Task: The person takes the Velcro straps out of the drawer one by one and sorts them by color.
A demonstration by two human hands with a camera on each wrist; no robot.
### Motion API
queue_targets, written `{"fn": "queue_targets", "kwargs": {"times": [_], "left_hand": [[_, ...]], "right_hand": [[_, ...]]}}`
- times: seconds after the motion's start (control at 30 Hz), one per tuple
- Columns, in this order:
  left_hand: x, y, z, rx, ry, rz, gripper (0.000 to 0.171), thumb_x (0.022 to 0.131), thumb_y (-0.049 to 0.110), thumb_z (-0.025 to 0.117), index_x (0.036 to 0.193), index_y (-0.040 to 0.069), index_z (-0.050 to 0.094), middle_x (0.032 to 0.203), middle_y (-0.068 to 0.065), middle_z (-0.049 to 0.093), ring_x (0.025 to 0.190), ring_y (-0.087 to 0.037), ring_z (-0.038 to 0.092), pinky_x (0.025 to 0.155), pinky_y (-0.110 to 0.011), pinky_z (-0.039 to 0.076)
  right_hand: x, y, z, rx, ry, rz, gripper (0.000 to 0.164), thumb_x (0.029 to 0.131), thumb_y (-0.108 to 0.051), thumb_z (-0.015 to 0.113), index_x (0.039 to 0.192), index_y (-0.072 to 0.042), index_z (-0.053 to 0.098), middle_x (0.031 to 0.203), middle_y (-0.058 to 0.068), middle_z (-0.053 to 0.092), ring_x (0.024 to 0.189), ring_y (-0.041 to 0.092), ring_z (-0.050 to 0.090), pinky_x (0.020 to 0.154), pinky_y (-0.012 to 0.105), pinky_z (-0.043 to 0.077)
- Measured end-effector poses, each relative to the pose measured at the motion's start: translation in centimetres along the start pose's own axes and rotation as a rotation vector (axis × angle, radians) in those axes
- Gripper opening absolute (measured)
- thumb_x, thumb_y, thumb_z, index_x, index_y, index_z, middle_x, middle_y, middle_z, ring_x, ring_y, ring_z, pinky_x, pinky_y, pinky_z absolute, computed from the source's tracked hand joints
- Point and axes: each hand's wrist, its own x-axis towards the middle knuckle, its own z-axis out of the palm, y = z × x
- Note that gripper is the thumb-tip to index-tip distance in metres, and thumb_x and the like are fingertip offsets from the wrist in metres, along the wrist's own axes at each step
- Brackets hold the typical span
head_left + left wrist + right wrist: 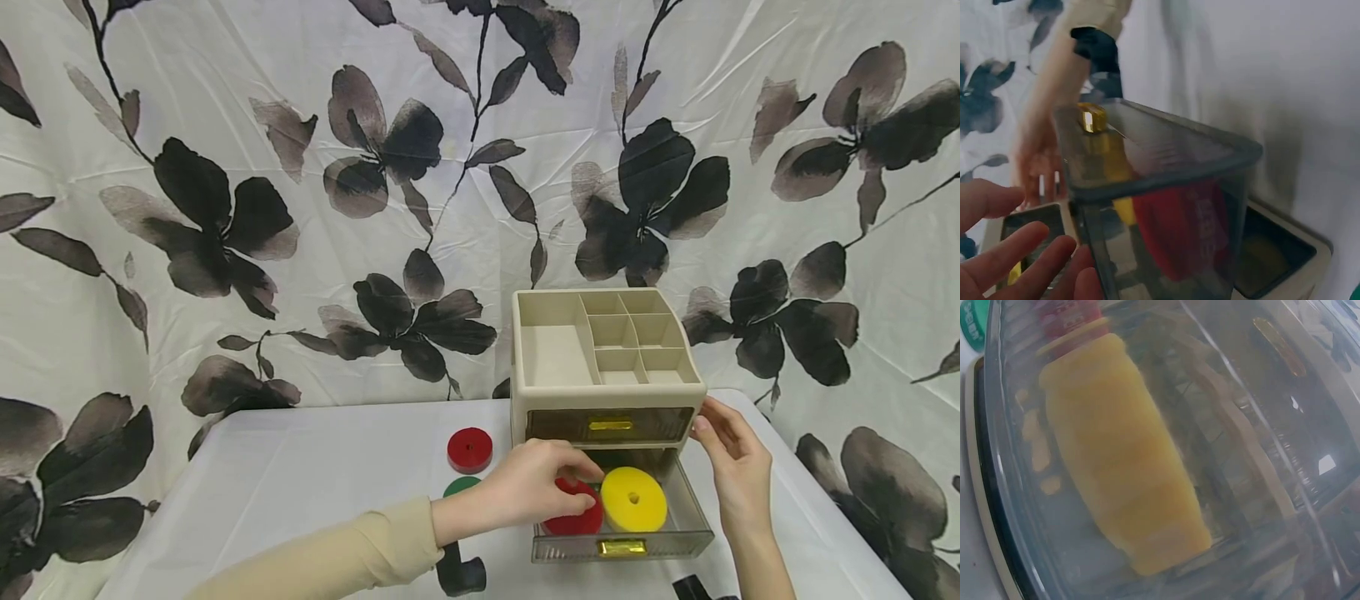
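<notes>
A thick red disc and a thick yellow disc with a small centre hole lie side by side in the pulled-out clear lower drawer. Over the red disc is my left hand, thumb and fingers apart. In the left wrist view its fingers are spread and hold nothing, beside the drawer wall; the red disc shows through it. My right hand is at the right side of the cream cabinet, its fingertips near or touching that side. Through clear plastic, the right wrist view shows the yellow disc.
Left of the cabinet, another red disc and a partly hidden green disc lie on the white table. The cabinet's top has compartments, and its upper drawer is closed. A floral cloth hangs behind.
</notes>
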Motion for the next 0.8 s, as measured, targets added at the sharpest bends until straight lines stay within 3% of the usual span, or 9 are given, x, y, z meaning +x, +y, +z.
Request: {"fn": "queue_targets", "kwargs": {"times": [0.17, 0.37, 0.57, 0.8], "left_hand": [[0.8, -0.1, 0.0, 0.189, -0.058, 0.037, 0.032, 0.08, 0.022, 0.075, 0.111, 0.018, 0.072, 0.103, 0.006, 0.072, 0.082, -0.002, 0.061, 0.066, -0.011, 0.044], [1.5, -0.2, 0.0, 0.349, -0.158, 0.079, 0.041, 0.077, 0.026, 0.079, 0.117, 0.02, 0.069, 0.107, 0.005, 0.07, 0.085, -0.004, 0.059, 0.067, -0.011, 0.043], [1.9, -0.1, -0.2, 0.472, -0.25, 0.097, 0.044, 0.075, 0.029, 0.081, 0.117, 0.027, 0.068, 0.105, 0.008, 0.068, 0.082, -0.002, 0.053, 0.063, -0.012, 0.042], [2.0, -0.3, 0.1, 0.529, -0.318, 0.118, 0.047, 0.073, 0.029, 0.083, 0.117, 0.029, 0.067, 0.101, 0.009, 0.066, 0.084, -0.002, 0.053, 0.066, -0.013, 0.042]], "right_hand": [[0.1, 0.0, 0.0, 0.003, -0.003, 0.005, 0.033, 0.092, -0.001, 0.059, 0.124, 0.003, 0.059, 0.106, -0.009, 0.065, 0.096, 0.001, 0.064, 0.08, 0.01, 0.051], [0.1, 0.0, 0.0, -0.002, -0.003, 0.011, 0.033, 0.092, -0.002, 0.06, 0.124, 0.003, 0.059, 0.106, -0.01, 0.065, 0.096, 0.001, 0.064, 0.08, 0.009, 0.051], [0.1, 0.0, 0.0, 0.006, -0.003, 0.003, 0.032, 0.092, -0.001, 0.059, 0.124, 0.004, 0.059, 0.106, -0.01, 0.066, 0.095, 0.0, 0.064, 0.08, 0.01, 0.051], [0.1, 0.0, 0.0, 0.007, -0.001, 0.006, 0.032, 0.092, -0.001, 0.059, 0.124, 0.004, 0.059, 0.106, -0.011, 0.066, 0.095, 0.0, 0.064, 0.08, 0.01, 0.051]]}}
